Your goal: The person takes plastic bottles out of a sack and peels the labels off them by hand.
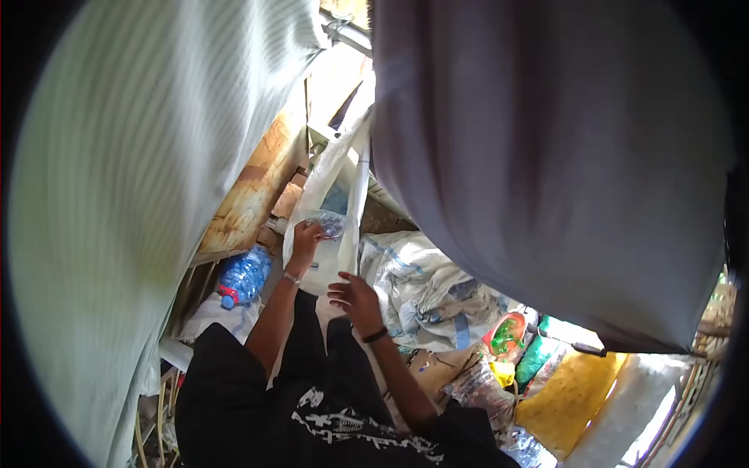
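My left hand [304,243] is closed on the near edge of a clear, crinkled plastic piece [334,224]; whether it is a bottle or a container I cannot make out. That piece lies against a long whitish plastic sheet or bag [324,181] hanging in front of me. Lower and to the right, my right hand [356,300] is open, fingers apart, beside the lower edge of the whitish plastic. Nothing shows in it. A bracelet is on the left wrist and a dark band on the right.
Large cloths hang close on both sides, pale [156,156] and dark grey [546,156]. A blue plastic bottle [245,274] lies at left by a rusty panel [261,183]. White woven sacks [413,288], a red-rimmed bowl [507,335] and a yellow sheet [569,398] are at right.
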### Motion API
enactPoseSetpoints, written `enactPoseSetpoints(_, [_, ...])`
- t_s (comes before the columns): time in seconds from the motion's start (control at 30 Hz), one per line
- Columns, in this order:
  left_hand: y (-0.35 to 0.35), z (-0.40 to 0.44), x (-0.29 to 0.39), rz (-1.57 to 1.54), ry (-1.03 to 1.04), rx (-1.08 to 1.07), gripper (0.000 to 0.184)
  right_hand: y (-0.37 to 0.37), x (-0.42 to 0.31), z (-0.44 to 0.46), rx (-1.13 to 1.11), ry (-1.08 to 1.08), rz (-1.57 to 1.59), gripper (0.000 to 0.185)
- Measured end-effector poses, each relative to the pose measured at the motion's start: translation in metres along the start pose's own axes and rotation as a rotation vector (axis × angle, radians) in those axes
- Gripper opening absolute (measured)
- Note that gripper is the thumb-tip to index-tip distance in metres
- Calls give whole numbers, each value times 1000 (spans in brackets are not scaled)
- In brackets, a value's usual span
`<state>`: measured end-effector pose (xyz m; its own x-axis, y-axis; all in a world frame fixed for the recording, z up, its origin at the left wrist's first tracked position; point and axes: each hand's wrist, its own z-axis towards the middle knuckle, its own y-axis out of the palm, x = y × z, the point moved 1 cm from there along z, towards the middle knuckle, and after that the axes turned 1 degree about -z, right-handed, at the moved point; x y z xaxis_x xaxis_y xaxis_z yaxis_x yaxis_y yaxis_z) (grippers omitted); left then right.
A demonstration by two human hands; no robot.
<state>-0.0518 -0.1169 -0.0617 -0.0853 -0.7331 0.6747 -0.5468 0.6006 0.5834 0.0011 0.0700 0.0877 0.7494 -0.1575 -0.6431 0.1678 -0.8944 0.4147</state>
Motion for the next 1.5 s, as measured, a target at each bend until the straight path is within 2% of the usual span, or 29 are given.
enactPoseSetpoints(0.07, [37,-82,49,215,78,-182,12,-17,-22,-30,-110,255,286,56])
enactPoseSetpoints(0.1, [67,-126,78,392,142,-314,11,-24,-30,-47,-158,263,272,67])
enactPoseSetpoints(0.17, [124,-200,116,769,238,-585,11,-45,-40,-69,-276,320,364,71])
enactPoseSetpoints(0.2, [149,-223,119,978,198,-709,12,-44,-57,-93,-215,337,364,74])
enactPoseSetpoints(0.23, [173,-245,121,1181,180,-852,14,-66,-47,-94,-377,272,377,63])
enactPoseSetpoints(0.27, [188,-262,115,1585,121,-1087,18,-79,-42,-100,-354,124,258,54])
enactPoseSetpoints(0.3, [197,-275,108,1607,112,-1120,18,-91,-35,-107,-321,-20,144,46])
enactPoseSetpoints(0.33, [205,-286,101,1544,119,-1092,26,-109,-23,-105,-333,-140,205,35])
enactPoseSetpoints(0.37, [210,-294,94,1481,129,-1066,33,-116,-26,-119,-263,-130,339,32])
enactPoseSetpoints(0.4, [212,-298,85,1146,79,-1079,59,-115,-38,-143,-137,-205,384,34])
enactPoseSetpoints(0.43, [217,-297,72,1161,78,-1115,59,-115,-55,-171,-10,-278,428,36])
enactPoseSetpoints(0.47, [220,-295,59,489,-185,-1013,71,-119,-65,-192,-33,-363,485,34])
enactPoseSetpoints(0.5, [224,-299,51,-166,-431,-818,83,-127,-69,-208,-55,-447,541,32])
enactPoseSetpoints(0.63, [258,-311,29,-365,-536,-738,94,-155,-61,-244,71,-674,569,21])
enactPoseSetpoints(0.7, [275,-313,14,-641,-729,-967,91,-156,-58,-256,103,-691,638,20])
enactPoseSetpoints(0.73, [282,-314,6,-700,-784,-973,88,-157,-54,-261,94,-706,657,20])
enactPoseSetpoints(0.83, [301,-312,-4,-630,-795,-996,83,-161,-49,-271,72,-744,693,20])
enactPoseSetpoints(0.9, [316,-319,1,-721,-877,-1027,78,-160,-46,-273,108,-694,698,19])
enactPoseSetpoints(0.97, [330,-327,10,-475,-691,-800,76,-155,-44,-269,83,-716,710,19])
enactPoseSetpoints(1.03, [330,-325,18,-476,-709,-833,76,-149,-45,-265,36,-765,713,19])
enactPoseSetpoints(1.07, [331,-323,23,-485,-700,-834,79,-137,-53,-267,166,-722,713,16])
enactPoseSetpoints(1.1, [332,-320,28,-495,-689,-837,82,-134,-57,-268,163,-726,712,16])
enactPoseSetpoints(1.17, [330,-310,41,-450,-673,-869,84,-127,-62,-269,88,-662,501,15])
enactPoseSetpoints(1.23, [327,-299,52,-409,-653,-891,87,-113,-66,-260,161,-662,455,17])
enactPoseSetpoints(1.3, [329,-288,62,-410,-641,-972,92,-98,-76,-259,278,-578,152,21])
enactPoseSetpoints(1.33, [329,-285,65,-246,-505,-1008,92,-93,-78,-252,335,-608,-13,30])
enactPoseSetpoints(1.37, [326,-279,67,-248,-506,-1007,92,-90,-80,-246,337,-606,-14,30])
enactPoseSetpoints(1.43, [319,-265,68,-34,-354,-1187,99,-84,-82,-237,379,-498,-200,37])
enactPoseSetpoints(1.5, [317,-258,73,-26,-354,-1203,102,-74,-84,-228,402,-502,-217,40])
